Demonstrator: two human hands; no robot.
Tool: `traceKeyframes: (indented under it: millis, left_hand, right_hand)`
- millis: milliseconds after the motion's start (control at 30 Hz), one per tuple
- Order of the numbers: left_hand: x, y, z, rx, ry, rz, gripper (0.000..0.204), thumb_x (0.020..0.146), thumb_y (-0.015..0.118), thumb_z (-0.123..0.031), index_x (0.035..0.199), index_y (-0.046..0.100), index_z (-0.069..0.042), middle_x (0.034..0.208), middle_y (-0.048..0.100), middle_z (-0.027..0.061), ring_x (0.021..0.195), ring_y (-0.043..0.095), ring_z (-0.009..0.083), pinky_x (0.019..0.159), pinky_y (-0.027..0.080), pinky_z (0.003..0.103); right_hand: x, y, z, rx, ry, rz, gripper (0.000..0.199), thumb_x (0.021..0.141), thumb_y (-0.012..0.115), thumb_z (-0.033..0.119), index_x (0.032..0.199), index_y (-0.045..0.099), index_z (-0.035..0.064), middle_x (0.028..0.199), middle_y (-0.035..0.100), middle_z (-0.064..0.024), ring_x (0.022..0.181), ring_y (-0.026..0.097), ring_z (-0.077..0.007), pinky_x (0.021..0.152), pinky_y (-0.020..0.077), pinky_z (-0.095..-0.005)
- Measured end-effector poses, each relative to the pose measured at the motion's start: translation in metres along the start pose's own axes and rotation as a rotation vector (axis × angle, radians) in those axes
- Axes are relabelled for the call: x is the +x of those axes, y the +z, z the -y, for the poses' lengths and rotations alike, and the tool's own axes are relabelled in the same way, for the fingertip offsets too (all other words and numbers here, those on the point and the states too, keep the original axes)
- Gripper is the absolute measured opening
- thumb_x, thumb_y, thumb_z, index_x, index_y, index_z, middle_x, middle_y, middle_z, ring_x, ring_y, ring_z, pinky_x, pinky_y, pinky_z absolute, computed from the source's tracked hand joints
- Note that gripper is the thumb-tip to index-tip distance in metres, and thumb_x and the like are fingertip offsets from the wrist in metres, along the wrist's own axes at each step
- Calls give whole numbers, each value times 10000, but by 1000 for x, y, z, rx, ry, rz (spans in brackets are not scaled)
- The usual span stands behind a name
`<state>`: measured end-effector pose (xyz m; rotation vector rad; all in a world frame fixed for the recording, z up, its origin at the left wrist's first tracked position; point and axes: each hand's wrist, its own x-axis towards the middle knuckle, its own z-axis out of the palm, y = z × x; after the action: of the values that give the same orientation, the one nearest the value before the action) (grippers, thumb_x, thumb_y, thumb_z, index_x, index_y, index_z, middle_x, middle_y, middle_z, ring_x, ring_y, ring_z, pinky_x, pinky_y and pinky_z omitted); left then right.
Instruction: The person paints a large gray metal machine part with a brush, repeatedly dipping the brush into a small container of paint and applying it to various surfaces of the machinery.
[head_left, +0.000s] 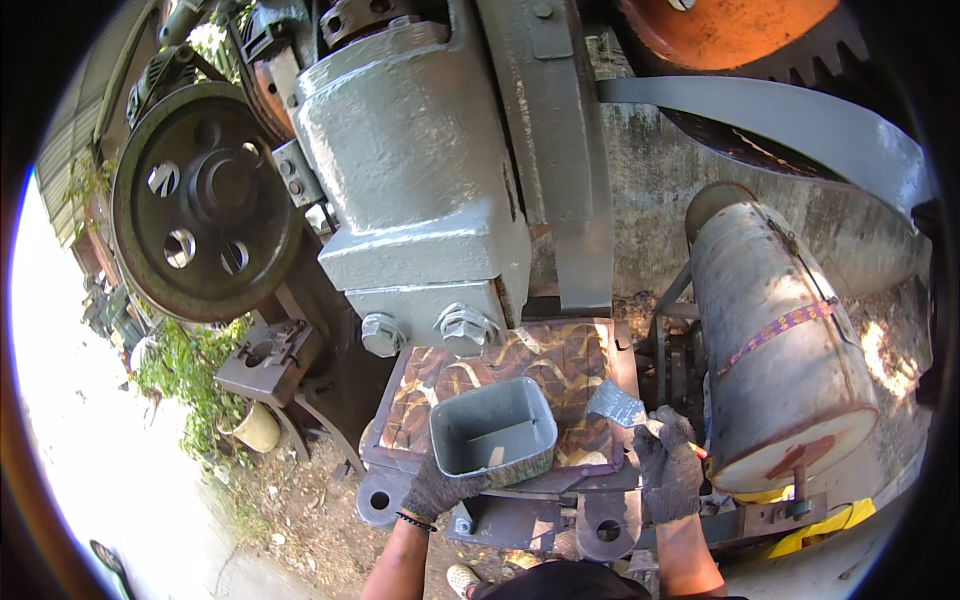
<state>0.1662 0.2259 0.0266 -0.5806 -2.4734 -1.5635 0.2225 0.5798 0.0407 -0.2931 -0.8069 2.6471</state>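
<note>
In a dark grey work glove, my left hand (437, 490) grips the lower left corner of an open rectangular container (493, 428) with grey paint inside. The container is over a patterned mat (580, 350) on the machine's bed. My right hand (668, 465), gloved too, is closed round the handle of a paintbrush (618, 403), whose wide bristles are coated grey and point up and left. The brush is to the right of the container, apart from it. Above both stands a machine ram block (410, 180) with glossy grey paint and two large bolts at its bottom.
A big dark flywheel (207, 200) stands at the left. On the right lies a rusty metal drum (775, 340) with a purple strap, beside yellow material (825, 528). A grey curved guard (790, 120) arches at the upper right. A potted plant (255, 428) sits on the ground at left.
</note>
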Motion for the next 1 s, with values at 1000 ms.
traceKeyframes:
  millis: [1000]
  left_hand:
    - [5,2,4,-44,118,-48,1166,730,928,-440,1614,305,-3,1586,418,239,1511,392,386,1259,319,470]
  right_hand:
    - [-18,25,-11,-1327,-788,-86,315,1015,717,212,1238,665,-4,1169,687,-129,1044,678,-260,945,557,-387]
